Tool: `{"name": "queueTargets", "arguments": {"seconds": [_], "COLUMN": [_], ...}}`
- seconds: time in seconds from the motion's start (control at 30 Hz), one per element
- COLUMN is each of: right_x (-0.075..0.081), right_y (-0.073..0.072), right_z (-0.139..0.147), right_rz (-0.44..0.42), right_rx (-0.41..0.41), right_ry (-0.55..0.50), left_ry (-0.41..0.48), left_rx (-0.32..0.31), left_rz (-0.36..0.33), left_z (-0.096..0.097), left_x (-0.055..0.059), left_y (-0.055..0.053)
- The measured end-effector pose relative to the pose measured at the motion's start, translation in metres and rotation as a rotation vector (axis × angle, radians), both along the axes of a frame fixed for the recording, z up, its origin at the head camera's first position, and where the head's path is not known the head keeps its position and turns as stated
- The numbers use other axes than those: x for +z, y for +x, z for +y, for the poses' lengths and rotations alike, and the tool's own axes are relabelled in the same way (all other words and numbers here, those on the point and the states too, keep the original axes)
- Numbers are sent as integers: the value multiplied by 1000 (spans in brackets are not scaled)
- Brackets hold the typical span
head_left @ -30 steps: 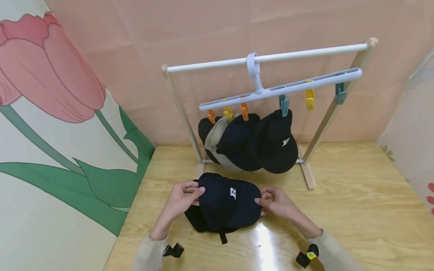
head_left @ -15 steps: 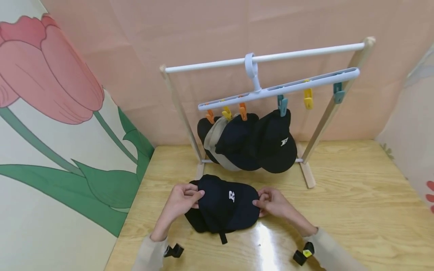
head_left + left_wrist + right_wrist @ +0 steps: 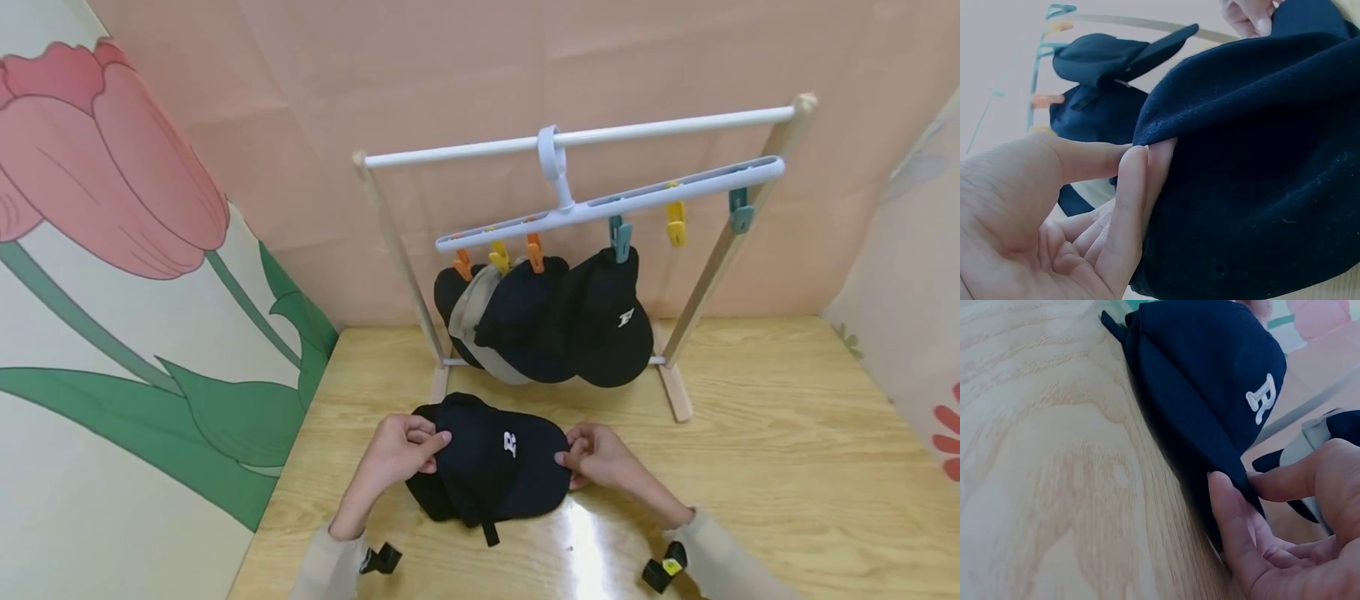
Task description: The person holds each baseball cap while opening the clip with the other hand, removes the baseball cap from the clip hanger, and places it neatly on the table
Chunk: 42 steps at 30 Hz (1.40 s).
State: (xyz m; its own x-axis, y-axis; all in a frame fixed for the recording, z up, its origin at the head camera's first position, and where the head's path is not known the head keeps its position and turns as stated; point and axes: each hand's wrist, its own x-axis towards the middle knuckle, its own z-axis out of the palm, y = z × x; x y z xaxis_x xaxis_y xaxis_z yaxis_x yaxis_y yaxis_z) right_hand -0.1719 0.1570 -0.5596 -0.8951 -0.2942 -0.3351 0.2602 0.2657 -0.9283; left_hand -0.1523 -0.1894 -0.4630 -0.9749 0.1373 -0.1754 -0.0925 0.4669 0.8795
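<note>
A dark navy baseball cap [image 3: 480, 467] with a white embroidered letter lies on its side close over the table, brim toward the right. My left hand [image 3: 401, 454] pinches the fabric of its crown between thumb and fingers, as the left wrist view shows up close. At the other end my right hand [image 3: 600, 457] pinches the brim's edge, with the thumb on top in the head view. The cap's strap [image 3: 491, 533] sticks out toward me. In the right wrist view the brim [image 3: 1191, 431] slants down to my fingertips.
Behind the cap stands a wooden rack [image 3: 697, 292] with a white bar [image 3: 675, 127]. A pale blue clip hanger [image 3: 645, 198] hangs from it. Several caps, including a black one [image 3: 607, 333] and a beige one [image 3: 472, 308], hang from its clips. Yellow [image 3: 677, 225] and teal [image 3: 741, 212] clips hang without caps.
The view has shifted slightly. My right hand and the brim have moved a little to the left and toward me; both hands keep their hold on the cap.
</note>
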Motion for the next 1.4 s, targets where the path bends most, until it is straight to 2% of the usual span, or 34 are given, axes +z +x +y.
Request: {"name": "queueTargets", "arguments": {"seconds": [0.37, 0.53, 0.8, 0.93, 1.07, 1.2, 1.4], "right_x": [1, 1, 6, 15, 26, 39, 62], "right_y": [5, 5, 5, 7, 8, 7, 9], "right_z": [-2, -1, 5, 9, 15, 24, 35], "right_rz": [89, 142, 194, 217, 276, 375, 511], "right_rx": [-29, -14, -8, -7, 5, 10, -11], "right_ry": [101, 120, 135, 150, 193, 229, 197], "left_ry": [-27, -24, -15, 1, 23, 46, 23], "left_rx": [-7, -4, -45, -35, -23, -29, -47], "left_rz": [-7, -10, 4, 1, 13, 53, 99], "left_z": [0, 0, -1, -2, -4, -6, -4], "left_x": [-2, -1, 3, 7, 13, 20, 28], "left_y": [1, 0, 1, 2, 2, 0, -4]}}
